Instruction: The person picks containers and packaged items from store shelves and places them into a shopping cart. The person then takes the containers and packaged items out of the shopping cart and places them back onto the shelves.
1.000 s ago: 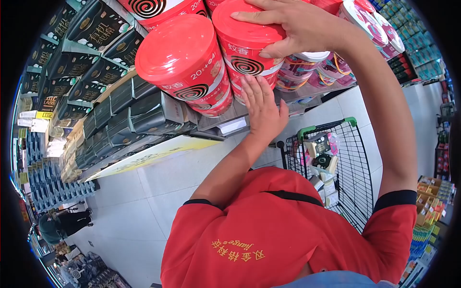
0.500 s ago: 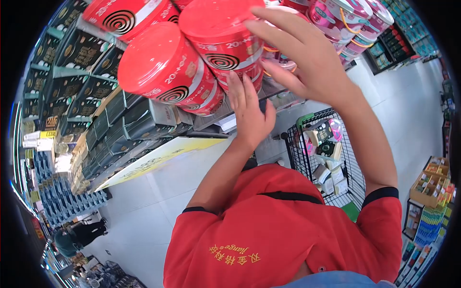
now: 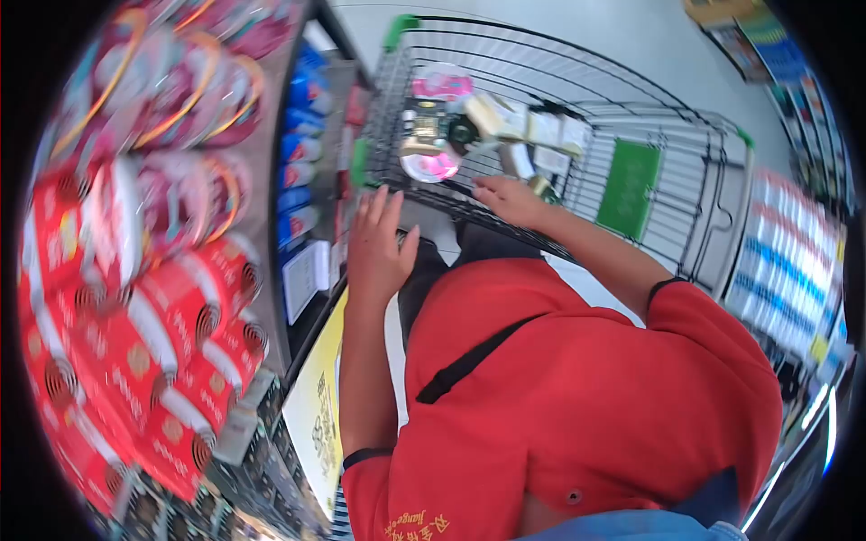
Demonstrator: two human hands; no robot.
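My left hand (image 3: 379,236) is open, its fingers stretched out towards the near-left end of the shopping cart (image 3: 541,27). It is beside the shelf, and I see nothing held in it. My right hand (image 3: 512,200) is over the cart's near side with its fingers curled; what they hold, if anything, is hidden. Inside the cart lie several small boxes (image 3: 573,135), a dark package (image 3: 422,126) and pink-and-white round packs (image 3: 442,83). Red tubs (image 3: 171,307) with black coil pictures are stacked to the left, apart from both hands.
Pink tubs with orange handles (image 3: 180,81) stand beyond the red ones. Blue packs (image 3: 302,153) fill a lower shelf. A yellow-and-white sign (image 3: 316,406) stands by my left forearm. More shelves (image 3: 785,261) are at the right.
My view has turned from the red tubs towards the cart. Both hands have come away from the tubs and lowered. The right hand's spread fingers have curled.
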